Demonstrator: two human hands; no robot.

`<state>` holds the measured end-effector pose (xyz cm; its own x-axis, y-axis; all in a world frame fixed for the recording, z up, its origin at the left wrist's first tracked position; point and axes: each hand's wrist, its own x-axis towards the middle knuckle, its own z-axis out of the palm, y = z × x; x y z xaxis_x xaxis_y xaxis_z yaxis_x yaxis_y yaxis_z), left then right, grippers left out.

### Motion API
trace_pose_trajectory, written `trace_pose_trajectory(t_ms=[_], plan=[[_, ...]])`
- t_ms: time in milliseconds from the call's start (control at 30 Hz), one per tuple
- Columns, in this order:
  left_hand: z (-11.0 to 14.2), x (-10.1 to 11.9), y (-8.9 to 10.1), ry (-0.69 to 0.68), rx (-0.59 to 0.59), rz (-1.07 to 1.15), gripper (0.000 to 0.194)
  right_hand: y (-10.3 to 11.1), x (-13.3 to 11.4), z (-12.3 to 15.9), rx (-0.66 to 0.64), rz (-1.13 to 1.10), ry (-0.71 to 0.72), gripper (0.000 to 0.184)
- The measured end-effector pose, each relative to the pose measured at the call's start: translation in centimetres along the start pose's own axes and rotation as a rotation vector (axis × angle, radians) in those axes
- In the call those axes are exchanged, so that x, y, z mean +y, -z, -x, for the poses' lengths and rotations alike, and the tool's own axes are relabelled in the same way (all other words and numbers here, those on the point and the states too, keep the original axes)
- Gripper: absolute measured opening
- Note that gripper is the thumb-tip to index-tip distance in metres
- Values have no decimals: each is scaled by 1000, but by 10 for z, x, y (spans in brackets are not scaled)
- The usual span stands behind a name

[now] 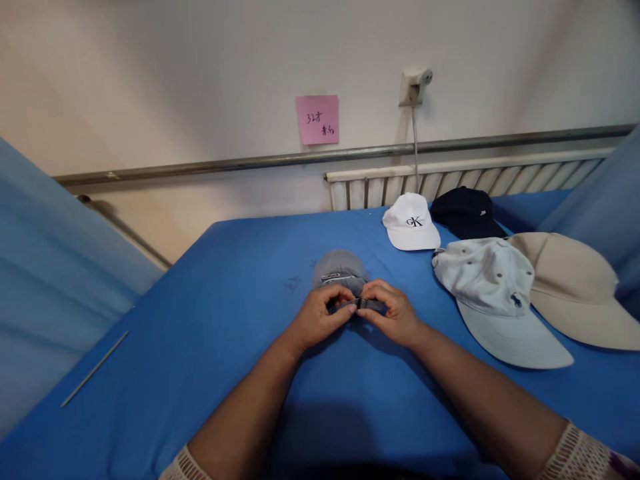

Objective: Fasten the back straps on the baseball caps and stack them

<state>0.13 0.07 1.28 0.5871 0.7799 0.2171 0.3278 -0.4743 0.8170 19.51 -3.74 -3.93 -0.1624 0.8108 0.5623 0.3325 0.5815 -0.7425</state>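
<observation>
A grey baseball cap [340, 263] rests on the blue-covered table, its brim pointing away and its back strap towards me. My left hand [323, 315] pinches the left part of the dark strap between thumb and fingers. On the other side, my right hand [391, 312] is closed on the strap's right part, close to the buckle. The two thumbs nearly meet at the middle of the strap. A small label shows on the cap just above my left fingers. Both palms hide part of the strap's ends.
To the right lie a white cap [411, 222], a black cap [466, 212], a pale cap with a dark emblem [493, 277] and a beige cap [570, 273]. A thin stick [95, 369] lies at the left on the blue sheet [210, 313]. Behind are a rail [240, 164] and a radiator [455, 183].
</observation>
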Motion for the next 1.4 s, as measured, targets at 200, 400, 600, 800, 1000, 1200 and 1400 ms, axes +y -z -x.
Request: trace_pose_trajectory(t_ms=[200,400,600,800,1000,1200,1400], plan=[[-1,-4,-7,27,20,-39,17,2,-5,1,-70,-3,3,11],[-1,-5,-8,44,51,-31,15,6,-4,-2,-67,-95,-7,9],[0,-2,-12,64,115,-109,16,3,4,-1,-39,-56,-22,9],[-1,-4,-11,111,73,-53,19,2,1,-2,-28,-80,-45,9],[-2,-7,-9,80,24,-23,18,0,1,-1,-16,-96,-66,11],[-3,-6,-9,71,2,-14,17,0,3,0,-16,-101,-68,11],[-2,-9,-11,91,9,-40,14,-1,3,0,-22,-105,-79,10]])
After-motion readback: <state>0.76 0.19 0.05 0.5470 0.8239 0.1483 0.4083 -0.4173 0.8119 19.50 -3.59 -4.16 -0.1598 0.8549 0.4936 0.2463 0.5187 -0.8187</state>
